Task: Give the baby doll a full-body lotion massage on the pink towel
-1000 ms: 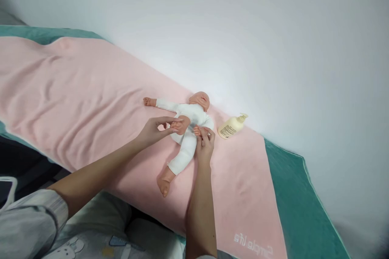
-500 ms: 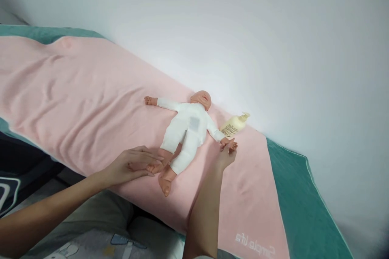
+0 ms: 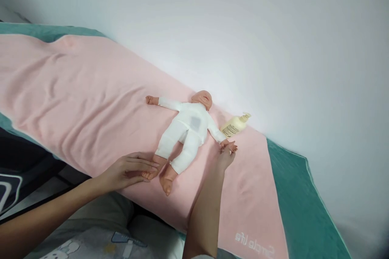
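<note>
Two hands (image 3: 129,172) (image 3: 225,158) hold a doll (image 3: 199,114) by foot (image 3: 149,174) and wrist (image 3: 224,143) on pink cloth (image 3: 243,198) lettered "Simple life" (image 3: 254,244), mirrored.

The doll (image 3: 191,131) in front of you is plain white in the body, with a grey square (image 3: 195,122) on its front; its head (image 3: 201,98), hands and feet are pinkish tan. Your bottle (image 3: 235,126) is pale yellow with dark print. The blanket (image 3: 106,117) before you is soft pink with white lettering (image 3: 254,245), the cloth (image 3: 293,182) beneath teal green. Your light grey top (image 3: 91,243) carries a yellow star (image 3: 110,248).
</note>
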A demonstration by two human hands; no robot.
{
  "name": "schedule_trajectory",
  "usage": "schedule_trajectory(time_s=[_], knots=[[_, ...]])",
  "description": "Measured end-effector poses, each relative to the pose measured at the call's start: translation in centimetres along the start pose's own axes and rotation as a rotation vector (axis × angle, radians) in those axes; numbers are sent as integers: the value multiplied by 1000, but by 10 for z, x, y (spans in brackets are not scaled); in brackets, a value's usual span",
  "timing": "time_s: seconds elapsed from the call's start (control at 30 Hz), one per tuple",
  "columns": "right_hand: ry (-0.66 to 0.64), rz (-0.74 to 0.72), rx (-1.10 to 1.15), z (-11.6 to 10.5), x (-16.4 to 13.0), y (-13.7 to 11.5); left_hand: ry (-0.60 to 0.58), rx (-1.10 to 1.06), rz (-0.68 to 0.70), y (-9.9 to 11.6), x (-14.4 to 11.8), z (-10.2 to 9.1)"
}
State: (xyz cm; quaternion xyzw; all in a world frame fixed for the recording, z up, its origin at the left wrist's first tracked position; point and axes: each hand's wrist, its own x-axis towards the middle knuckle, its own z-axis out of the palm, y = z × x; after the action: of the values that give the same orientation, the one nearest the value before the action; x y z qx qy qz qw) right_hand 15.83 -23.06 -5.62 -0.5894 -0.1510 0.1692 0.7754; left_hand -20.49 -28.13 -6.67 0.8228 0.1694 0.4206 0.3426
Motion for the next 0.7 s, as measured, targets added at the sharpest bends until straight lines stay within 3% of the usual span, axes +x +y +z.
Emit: schedule_trajectory(time_s=[0.1,0.27,0.4,0.57,0.7], knots=[[0,-54,-12,6,-12,-8,26,17,24,1,7,-3],[-71,-350,-134,21,-43,-22,134,-11,-68,2,23,-6],[-218,-576,-223,28,-58,-22,277,-105,-157,4,45,-5],[-446,-923,-414,31,-56,-13,360,-140,-303,1,80,-1],[-610,-1028,-451,32,-53,-6,408,-188,-352,-5,102,3]])
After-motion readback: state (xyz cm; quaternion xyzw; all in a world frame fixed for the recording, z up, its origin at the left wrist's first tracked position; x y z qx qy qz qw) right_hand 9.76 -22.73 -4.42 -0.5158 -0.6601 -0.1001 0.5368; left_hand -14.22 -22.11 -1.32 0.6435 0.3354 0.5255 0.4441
